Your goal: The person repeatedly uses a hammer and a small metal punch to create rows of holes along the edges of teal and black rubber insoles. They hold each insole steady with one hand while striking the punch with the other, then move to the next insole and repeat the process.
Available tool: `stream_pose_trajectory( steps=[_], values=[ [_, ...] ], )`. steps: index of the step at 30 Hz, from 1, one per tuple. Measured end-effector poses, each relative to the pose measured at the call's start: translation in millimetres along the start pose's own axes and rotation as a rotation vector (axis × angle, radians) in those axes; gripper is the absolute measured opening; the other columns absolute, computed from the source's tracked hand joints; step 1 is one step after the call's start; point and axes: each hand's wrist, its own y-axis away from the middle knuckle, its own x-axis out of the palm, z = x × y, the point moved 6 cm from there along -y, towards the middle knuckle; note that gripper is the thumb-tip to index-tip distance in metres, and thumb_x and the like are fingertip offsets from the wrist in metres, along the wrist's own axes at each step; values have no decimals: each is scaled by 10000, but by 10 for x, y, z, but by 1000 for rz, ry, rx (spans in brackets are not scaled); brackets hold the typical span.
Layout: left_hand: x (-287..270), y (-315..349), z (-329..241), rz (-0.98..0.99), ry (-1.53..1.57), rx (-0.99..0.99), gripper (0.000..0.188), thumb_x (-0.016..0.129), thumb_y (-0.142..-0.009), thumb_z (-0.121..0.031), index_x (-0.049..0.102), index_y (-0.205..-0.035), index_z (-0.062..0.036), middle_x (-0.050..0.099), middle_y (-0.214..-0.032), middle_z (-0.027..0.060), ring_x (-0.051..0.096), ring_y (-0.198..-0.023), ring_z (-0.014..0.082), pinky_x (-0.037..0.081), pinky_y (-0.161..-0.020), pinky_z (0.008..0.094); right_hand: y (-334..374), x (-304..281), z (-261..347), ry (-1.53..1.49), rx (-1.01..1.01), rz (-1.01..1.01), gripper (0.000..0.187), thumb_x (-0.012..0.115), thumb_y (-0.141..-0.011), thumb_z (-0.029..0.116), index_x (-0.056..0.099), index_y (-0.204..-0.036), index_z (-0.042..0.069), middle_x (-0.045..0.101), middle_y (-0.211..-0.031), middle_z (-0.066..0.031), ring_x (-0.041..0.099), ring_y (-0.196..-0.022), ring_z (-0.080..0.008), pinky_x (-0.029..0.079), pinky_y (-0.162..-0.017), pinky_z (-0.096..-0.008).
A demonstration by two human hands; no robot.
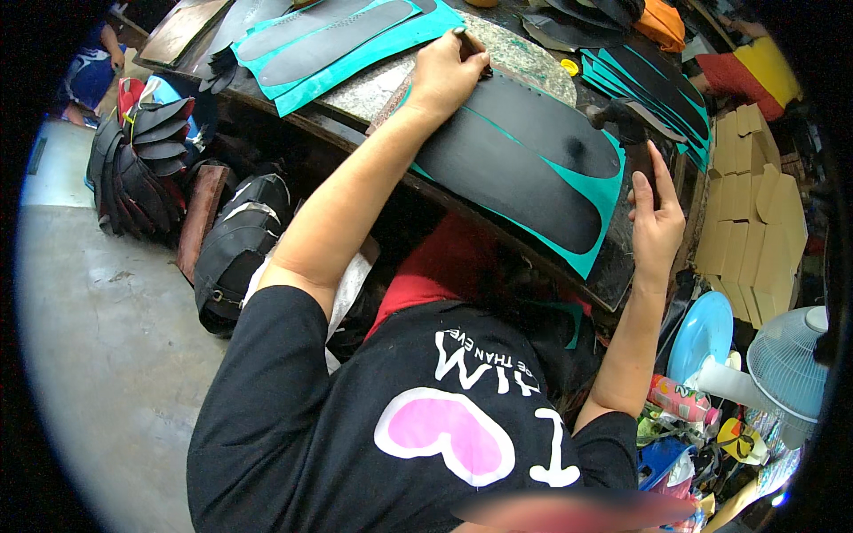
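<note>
Black-and-teal sheet [511, 178] slants lengthwise between us: our left hand [444, 78] pinches a dark tool [465, 48] at its upper-left end, our right hand [656, 213] grips a hammer [633, 129] beyond the other.

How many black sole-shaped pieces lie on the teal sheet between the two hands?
2 on the sheet: the near piece and, beyond it, the far piece. Any layers underneath would be hidden.

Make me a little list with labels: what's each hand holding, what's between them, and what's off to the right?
Left hand: pinches a slim dark tool
Right hand: holds a dark hammer
Between hands: teal sheet bearing two black sole shapes
Off right: cardboard boxes, white-and-blue fan
</note>
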Motion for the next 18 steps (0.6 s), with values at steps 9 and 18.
stream_pose_trajectory(
  steps=[9,18],
  values=[
    [44,21,69,41,136,-41,163,719,-851,-134,663,-930,-2,723,-810,119,713,-721,207,566,-696,322,-128,-67,755,-260,-324,-49,404,677,-945,166,618,-1344,151,700,-1186,-12,589,-786,-45,480,-697,-202],
    [242,194,-416,65,-427,473,156,668,-850,-125,588,-954,-41,655,-739,225,669,-732,398,539,-651,460,-281,501,677,136,-215,55,380,639,-952,313,614,-1331,290,701,-1145,-110,710,-927,-292,548,-789,-356]
  ],
)
